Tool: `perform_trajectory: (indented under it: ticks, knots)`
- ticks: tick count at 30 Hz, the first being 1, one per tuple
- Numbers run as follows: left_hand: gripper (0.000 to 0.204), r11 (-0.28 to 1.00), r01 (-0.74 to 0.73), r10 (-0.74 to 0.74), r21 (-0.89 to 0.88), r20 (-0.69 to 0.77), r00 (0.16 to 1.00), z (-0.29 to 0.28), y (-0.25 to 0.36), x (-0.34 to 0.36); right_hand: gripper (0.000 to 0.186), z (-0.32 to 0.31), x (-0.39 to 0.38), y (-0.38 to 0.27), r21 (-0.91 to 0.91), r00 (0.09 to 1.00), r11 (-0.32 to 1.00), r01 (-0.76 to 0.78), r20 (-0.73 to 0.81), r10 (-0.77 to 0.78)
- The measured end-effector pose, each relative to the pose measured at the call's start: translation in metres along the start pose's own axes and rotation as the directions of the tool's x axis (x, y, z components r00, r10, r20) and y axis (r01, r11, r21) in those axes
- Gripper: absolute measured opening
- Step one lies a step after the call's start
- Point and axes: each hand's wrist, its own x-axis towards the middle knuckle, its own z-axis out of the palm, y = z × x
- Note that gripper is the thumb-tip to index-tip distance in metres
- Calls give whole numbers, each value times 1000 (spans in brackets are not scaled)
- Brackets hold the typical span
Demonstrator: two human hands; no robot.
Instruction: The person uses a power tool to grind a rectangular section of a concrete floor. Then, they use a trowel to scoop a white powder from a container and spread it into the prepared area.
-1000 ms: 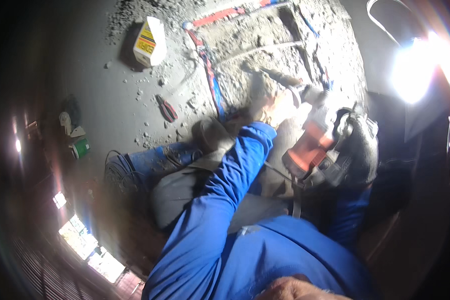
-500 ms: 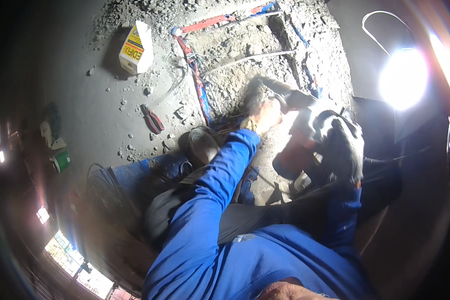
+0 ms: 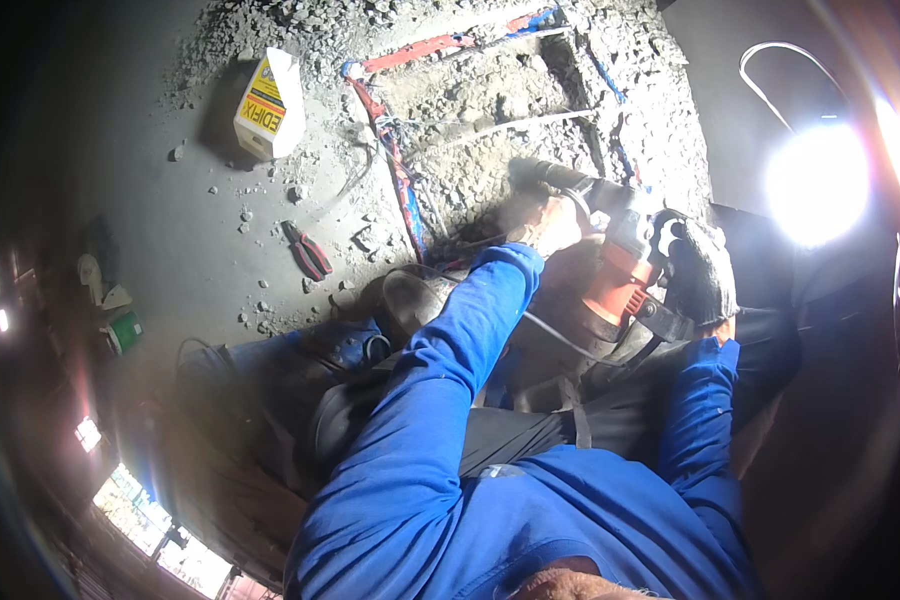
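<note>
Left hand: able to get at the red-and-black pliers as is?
Not right now, I'd say: the left hand is busy at the front of the orange rotary hammer. Freed, probably; the red-and-black pliers lie uncovered to its left.

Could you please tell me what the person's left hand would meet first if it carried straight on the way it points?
Most likely the dark front section of the orange power tool, which the left hand seems to touch, though depth is unclear there.
</note>
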Motion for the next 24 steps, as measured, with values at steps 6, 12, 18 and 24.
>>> perform_trajectory:
  ticks: [6, 12, 18, 24]
  knots:
    - [25, 999, -47, 47, -16, -12, 999, -5, -19, -9, 21, 7, -6, -5, 83, 998, 996, -38, 42, 35]
    - [22, 996, 37, -42, -78, -57, 997, 44, -49, 11, 21, 5, -4, 13, 96, 995, 991, -97, 20, 96]
    - [19, 996, -86, 92, 35, -212, 973, 44, -95, 11, 20, 10, -14, 8, 162, 995, 982, -96, 32, 92]
    - [18, 981, -16, 76, 192, -309, 948, 19, -117, 2, 20, 40, -24, 16, 210, 996, 976, -55, 79, 39]
